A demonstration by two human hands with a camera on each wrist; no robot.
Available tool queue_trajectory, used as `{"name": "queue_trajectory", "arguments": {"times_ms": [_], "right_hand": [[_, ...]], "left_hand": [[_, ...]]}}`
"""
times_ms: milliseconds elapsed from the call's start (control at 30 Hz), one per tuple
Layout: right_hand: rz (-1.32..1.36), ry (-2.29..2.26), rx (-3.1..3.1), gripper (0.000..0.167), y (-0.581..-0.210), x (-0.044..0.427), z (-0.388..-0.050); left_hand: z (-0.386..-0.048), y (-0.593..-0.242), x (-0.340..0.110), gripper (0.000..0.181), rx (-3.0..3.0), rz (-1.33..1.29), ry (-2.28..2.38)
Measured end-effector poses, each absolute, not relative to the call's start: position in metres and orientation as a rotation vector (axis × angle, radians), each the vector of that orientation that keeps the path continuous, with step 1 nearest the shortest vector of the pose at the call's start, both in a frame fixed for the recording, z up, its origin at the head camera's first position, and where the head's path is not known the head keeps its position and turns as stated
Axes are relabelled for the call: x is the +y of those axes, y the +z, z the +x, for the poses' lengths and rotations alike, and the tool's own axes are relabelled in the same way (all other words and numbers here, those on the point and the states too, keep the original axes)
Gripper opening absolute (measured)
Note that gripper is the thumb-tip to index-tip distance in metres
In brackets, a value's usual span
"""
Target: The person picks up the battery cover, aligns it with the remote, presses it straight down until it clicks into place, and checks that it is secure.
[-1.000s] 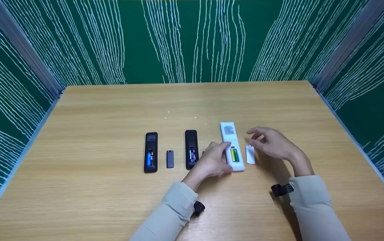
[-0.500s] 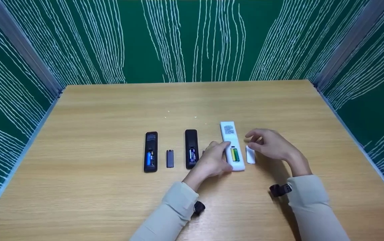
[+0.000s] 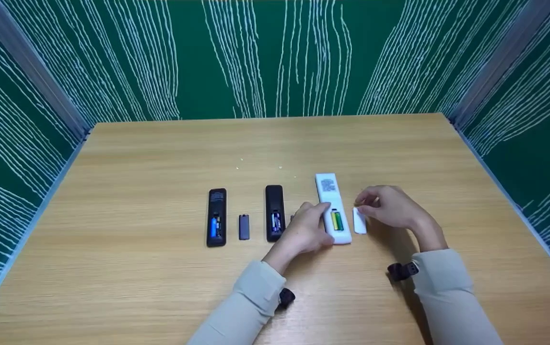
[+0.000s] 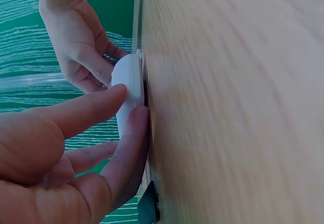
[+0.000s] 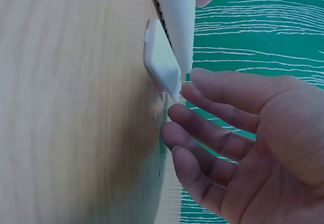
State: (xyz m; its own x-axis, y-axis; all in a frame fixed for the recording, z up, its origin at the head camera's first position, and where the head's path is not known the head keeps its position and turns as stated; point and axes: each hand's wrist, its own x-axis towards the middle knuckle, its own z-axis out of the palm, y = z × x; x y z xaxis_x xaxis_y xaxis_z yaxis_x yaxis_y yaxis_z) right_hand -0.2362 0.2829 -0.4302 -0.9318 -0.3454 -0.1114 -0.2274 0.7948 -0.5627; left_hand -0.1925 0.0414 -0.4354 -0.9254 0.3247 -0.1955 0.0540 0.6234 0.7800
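Observation:
The white remote (image 3: 330,191) lies back up, with yellow and green batteries (image 3: 336,221) in its uncovered compartment. My left hand (image 3: 303,230) grips its lower part between thumb and fingers; the left wrist view shows the fingertips on the white remote (image 4: 129,82). Just right of it is a small white cover (image 3: 359,221). My right hand (image 3: 392,206) has its thumb and forefinger at the cover's far end. From the right wrist, the white cover (image 5: 162,57) looks tilted, that end off the wood, at the fingertips of the right hand (image 5: 253,128).
Left of the white remote lie two black remotes (image 3: 216,203) (image 3: 274,197), back up, batteries showing. A dark cover (image 3: 244,227) sits between them. Another small dark piece is mostly hidden behind my left hand. Tiny white bits dot the wooden table (image 3: 159,158). Green walls stand around it.
My right hand has come down slightly onto the white cover's far end, and the cover has shifted and tilted a little. The left hand keeps its grip on the white remote.

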Motion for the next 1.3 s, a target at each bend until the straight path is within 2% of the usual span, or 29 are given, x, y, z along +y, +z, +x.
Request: {"name": "queue_trajectory", "arguments": {"times_ms": [567, 1300], "right_hand": [[-0.345, -0.818, 2.732, 0.017, -0.4295, 0.2814, -0.2363], [-0.362, -0.865, 2.748, 0.013, -0.4308, 0.2811, -0.2356]], "left_hand": [[-0.1923, -0.4349, 0.0425, 0.093, 2.523, 0.276, 1.21], [-0.1921, -0.4356, 0.0415, 0.092, 2.469, 0.256, 1.26]]}}
